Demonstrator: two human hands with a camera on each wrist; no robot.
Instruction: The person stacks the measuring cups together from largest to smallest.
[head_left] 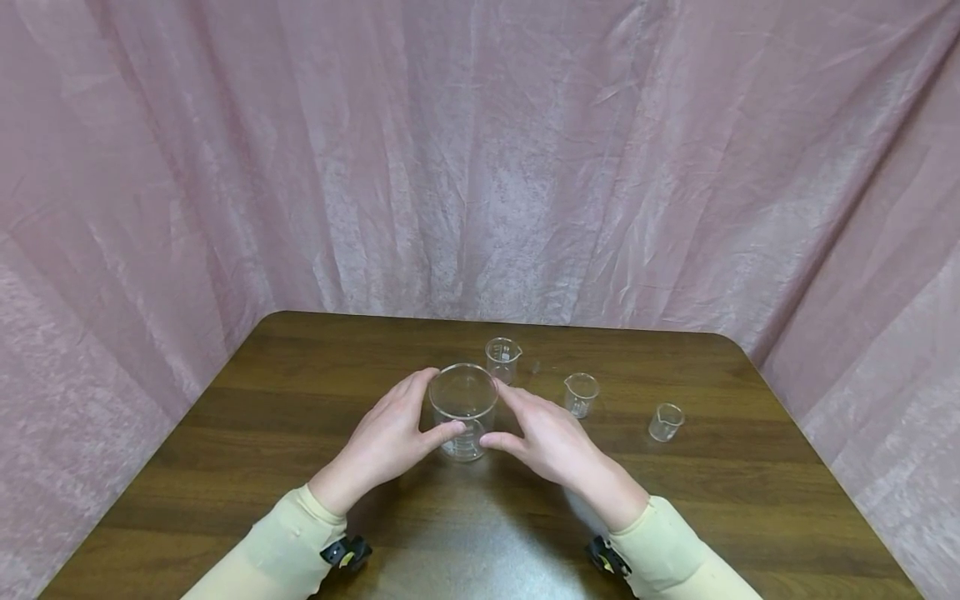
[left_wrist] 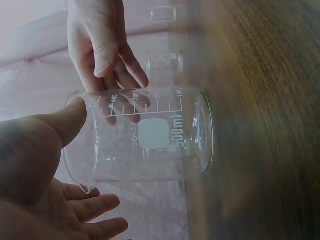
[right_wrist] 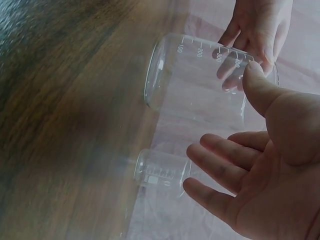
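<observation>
One wooden table (head_left: 225, 467) is seen. Over it, the left hand (head_left: 386, 433) and right hand (head_left: 551, 437) are spread wide around the large beaker (head_left: 463, 407), upright near mid-table; whether it is firmly gripped cannot be told. Behind it a medium beaker (head_left: 502, 358) is placed; rightward, a small beaker (head_left: 581, 397), then the smallest beaker (head_left: 665, 424).

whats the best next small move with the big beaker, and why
Probably bring the left grip and right grip evenly inward on the big beaker before shifting it. They flank it, but the right wrist view shows several right fingers spread out rather than wrapped round it, so the hold looks loose; a smaller beaker also stands close behind it.
</observation>
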